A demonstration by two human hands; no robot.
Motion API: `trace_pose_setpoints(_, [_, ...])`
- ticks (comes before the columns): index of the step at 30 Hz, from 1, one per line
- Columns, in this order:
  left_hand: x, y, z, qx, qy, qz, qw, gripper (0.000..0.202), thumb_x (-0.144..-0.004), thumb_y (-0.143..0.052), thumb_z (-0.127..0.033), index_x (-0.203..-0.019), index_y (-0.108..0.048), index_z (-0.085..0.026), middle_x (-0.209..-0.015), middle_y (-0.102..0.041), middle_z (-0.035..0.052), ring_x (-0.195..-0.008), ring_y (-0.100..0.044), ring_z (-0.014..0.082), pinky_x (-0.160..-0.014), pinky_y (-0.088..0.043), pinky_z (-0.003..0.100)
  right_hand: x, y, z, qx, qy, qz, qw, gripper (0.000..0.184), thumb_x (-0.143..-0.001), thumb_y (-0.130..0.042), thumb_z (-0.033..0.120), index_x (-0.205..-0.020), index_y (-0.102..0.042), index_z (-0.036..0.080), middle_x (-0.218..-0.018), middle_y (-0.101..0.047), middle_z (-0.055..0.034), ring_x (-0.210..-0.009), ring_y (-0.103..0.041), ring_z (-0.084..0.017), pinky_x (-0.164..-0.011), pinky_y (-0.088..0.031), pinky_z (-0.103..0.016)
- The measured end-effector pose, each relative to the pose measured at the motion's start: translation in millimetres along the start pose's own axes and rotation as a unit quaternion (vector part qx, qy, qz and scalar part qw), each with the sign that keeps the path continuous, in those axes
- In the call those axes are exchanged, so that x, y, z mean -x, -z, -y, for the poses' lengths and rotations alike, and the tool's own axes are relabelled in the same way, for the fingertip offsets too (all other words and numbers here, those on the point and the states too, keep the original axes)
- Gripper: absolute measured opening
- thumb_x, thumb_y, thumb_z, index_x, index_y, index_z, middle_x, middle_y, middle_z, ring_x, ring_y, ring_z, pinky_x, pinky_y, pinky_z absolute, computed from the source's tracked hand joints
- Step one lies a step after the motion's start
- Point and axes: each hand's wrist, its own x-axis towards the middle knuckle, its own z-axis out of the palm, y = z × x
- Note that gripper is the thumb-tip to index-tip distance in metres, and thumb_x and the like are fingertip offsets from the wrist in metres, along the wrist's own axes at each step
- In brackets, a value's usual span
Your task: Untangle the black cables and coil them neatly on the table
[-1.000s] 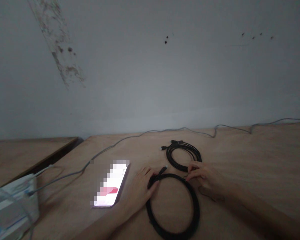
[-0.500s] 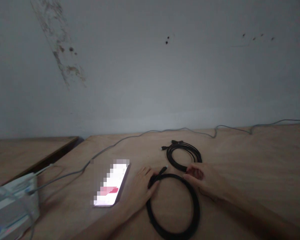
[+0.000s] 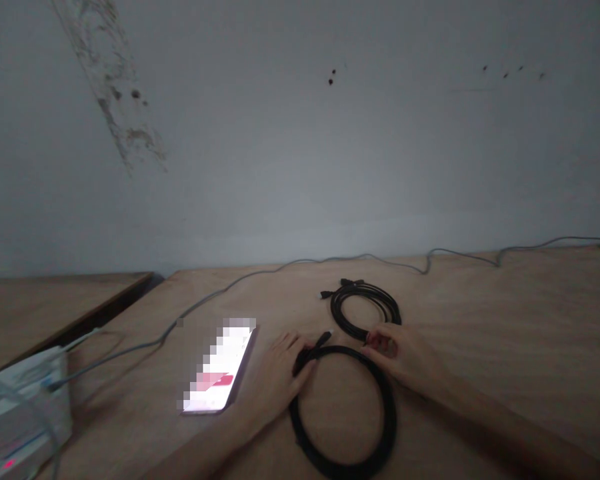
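A large black coiled cable (image 3: 391, 413) lies on the table in front of me, with a dark plug (image 3: 323, 339) sticking out at its upper left. My left hand (image 3: 287, 367) rests over the coil's upper left side, thumb inside the ring and fingers outside, gripping it. At the coil's upper right, my right hand (image 3: 395, 350) is curled with thumb and fingertips pinching the cable; the exact contact is partly hidden. Just beyond my hands lies a second, smaller coiled cable (image 3: 336, 313), its connector ends at the upper left. My right fingers overlap its near edge.
Left of my left hand lies a phone (image 3: 225, 373) with a lit screen. A white power strip (image 3: 25, 413) sits at the far left. Its grey cord (image 3: 213, 297) runs along the back of the wooden table (image 3: 520, 333), near the wall (image 3: 405, 147). Another table (image 3: 55, 303) adjoins at left.
The whole view has shifted slightly. Both hands stay at the large coil in nearly the same pose, and the cables and phone lie as before.
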Motion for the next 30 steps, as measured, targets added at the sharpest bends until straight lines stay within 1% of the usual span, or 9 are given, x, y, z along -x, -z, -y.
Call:
trace_pose_setpoints(4, [0.4, 0.4, -0.4, 0.004, -0.004, -0.003, 1.0, 0.018, -0.101, -0.058, -0.034, -0.116, -0.066, -0.026, -0.115, -0.066, 0.0047, -0.111, -0.059, 0.0266, -0.098, -0.045, 0.041, 0.3, -2.0, 0.5, -0.005, 0.014, -0.005, 1.0, 0.023, -0.097, -0.062, 0.041, -0.092, -0.073, 0.023, -0.091, -0.075, -0.0048, -0.079, -0.067, -0.021, -0.07, -0.049, -0.032])
trace_pose_setpoints(8, [0.3, -2.1, 2.1, -0.006, 0.003, -0.005, 1.0, 0.018, -0.101, -0.059, -0.035, -0.113, -0.066, -0.025, -0.113, -0.066, 0.0056, -0.109, -0.059, 0.0273, -0.096, -0.046, 0.042, 1.3, -1.8, 0.6, -0.014, 0.043, 0.011, 0.999, 0.018, -0.098, -0.059, 0.035, -0.097, -0.073, 0.023, -0.096, -0.074, -0.0052, -0.084, -0.067, -0.021, -0.073, -0.05, -0.033])
trace_pose_setpoints(13, [-0.5, -3.8, 4.5, -0.012, -0.002, 0.0, 1.0, 0.02, -0.101, -0.058, -0.034, -0.116, -0.066, -0.025, -0.115, -0.066, 0.006, -0.111, -0.059, 0.0273, -0.097, -0.046, 0.042, 0.1, -0.5, -2.7, -0.03, 0.079, 0.031, 0.996, 0.013, -0.098, -0.059, 0.027, -0.1, -0.071, 0.025, -0.098, -0.073, -0.0042, -0.088, -0.067, -0.021, -0.078, -0.051, -0.033])
trace_pose_setpoints(16, [-1.1, -3.1, 4.0, -0.006, -0.002, 0.0, 1.0, 0.018, -0.1, -0.058, -0.033, -0.115, -0.066, -0.025, -0.114, -0.066, 0.0055, -0.11, -0.059, 0.0266, -0.097, -0.046, 0.041, -1.0, 0.6, -3.9, -0.038, 0.101, 0.032, 0.994, 0.012, -0.096, -0.059, 0.022, -0.1, -0.07, 0.024, -0.098, -0.072, -0.0041, -0.088, -0.066, -0.021, -0.077, -0.051, -0.033])
trace_pose_setpoints(19, [-1.6, -2.6, 3.4, -0.003, 0.0, 0.005, 1.0, 0.018, -0.1, -0.059, -0.033, -0.115, -0.066, -0.025, -0.114, -0.066, 0.0055, -0.11, -0.059, 0.0266, -0.096, -0.046, 0.041, -1.1, 0.7, -5.4, -0.045, 0.112, 0.03, 0.992, 0.013, -0.095, -0.058, 0.02, -0.1, -0.069, 0.024, -0.099, -0.073, -0.0038, -0.092, -0.067, -0.021, -0.081, -0.052, -0.034])
trace_pose_setpoints(23, [-1.7, -3.3, 4.1, -0.014, 0.002, 0.001, 1.0, 0.016, -0.1, -0.059, -0.033, -0.11, -0.067, -0.024, -0.111, -0.065, 0.0058, -0.108, -0.06, 0.027, -0.095, -0.047, 0.041, 0.1, -0.4, -6.9, -0.05, 0.089, 0.019, 0.995, 0.015, -0.096, -0.058, 0.022, -0.102, -0.071, 0.026, -0.1, -0.074, -0.0038, -0.093, -0.069, -0.022, -0.081, -0.053, -0.034])
trace_pose_setpoints(25, [-1.6, -3.3, 3.9, -0.02, 0.001, 0.001, 1.0, 0.016, -0.1, -0.059, -0.032, -0.11, -0.067, -0.023, -0.11, -0.065, 0.0062, -0.108, -0.06, 0.0271, -0.095, -0.047, 0.041, 0.5, -1.0, -6.6, -0.057, 0.073, 0.014, 0.996, 0.016, -0.098, -0.057, 0.026, -0.102, -0.072, 0.026, -0.098, -0.075, -0.0037, -0.089, -0.07, -0.022, -0.076, -0.053, -0.033])
trace_pose_setpoints(28, [-1.2, -2.7, 3.1, -0.018, 0.004, 0.002, 1.0, 0.015, -0.099, -0.059, -0.028, -0.111, -0.068, -0.023, -0.11, -0.065, 0.0068, -0.107, -0.06, 0.0269, -0.094, -0.047, 0.041, 0.1, -1.3, -5.1, -0.078, 0.029, -0.011, 0.996, 0.019, -0.099, -0.056, 0.034, -0.1, -0.072, 0.025, -0.092, -0.075, -0.0037, -0.081, -0.07, -0.021, -0.067, -0.053, -0.03])
trace_pose_setpoints(30, [-0.9, -2.7, 3.2, -0.016, 0.006, -0.003, 1.0, 0.016, -0.098, -0.059, -0.026, -0.112, -0.067, -0.023, -0.111, -0.065, 0.0064, -0.107, -0.06, 0.0265, -0.095, -0.047, 0.041, -0.5, -0.7, -3.2, -0.094, 0.003, -0.035, 0.995, 0.021, -0.099, -0.056, 0.037, -0.099, -0.072, 0.024, -0.092, -0.076, -0.0043, -0.08, -0.071, -0.021, -0.067, -0.054, -0.031])
